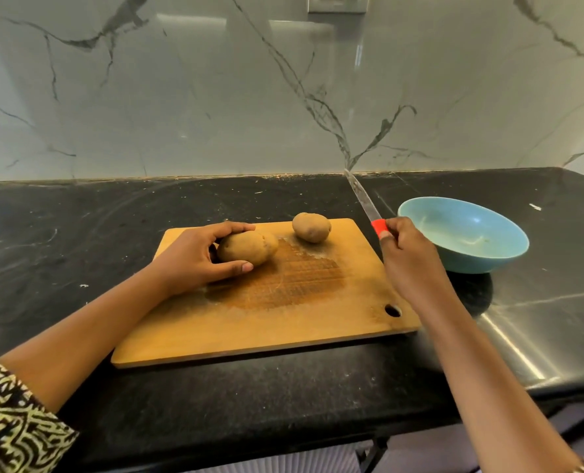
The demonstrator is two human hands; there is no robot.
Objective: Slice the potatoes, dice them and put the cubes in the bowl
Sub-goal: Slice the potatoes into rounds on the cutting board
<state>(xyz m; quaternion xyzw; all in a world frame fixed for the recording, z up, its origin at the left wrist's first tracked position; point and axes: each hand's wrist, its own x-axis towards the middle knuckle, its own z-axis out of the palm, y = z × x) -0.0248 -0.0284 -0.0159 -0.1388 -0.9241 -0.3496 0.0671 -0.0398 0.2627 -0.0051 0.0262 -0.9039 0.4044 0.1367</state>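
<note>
On the wooden cutting board (283, 329) the left hand (195, 257) curls round the larger potato (246, 248) (a second potato (311, 227) sits at the board's far edge), and should tuck clear before the right hand (410, 257), gripping the red-handled knife (365, 203) past the board's right edge, slices.

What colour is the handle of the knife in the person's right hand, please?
Red; the knife handle shows where it sticks out of the right hand, in the head view.

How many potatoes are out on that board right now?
2. The held potato lies in the left hand on the cutting board; the far potato sits alone near the board's back edge. A seam on the held one may hide a third.
</note>
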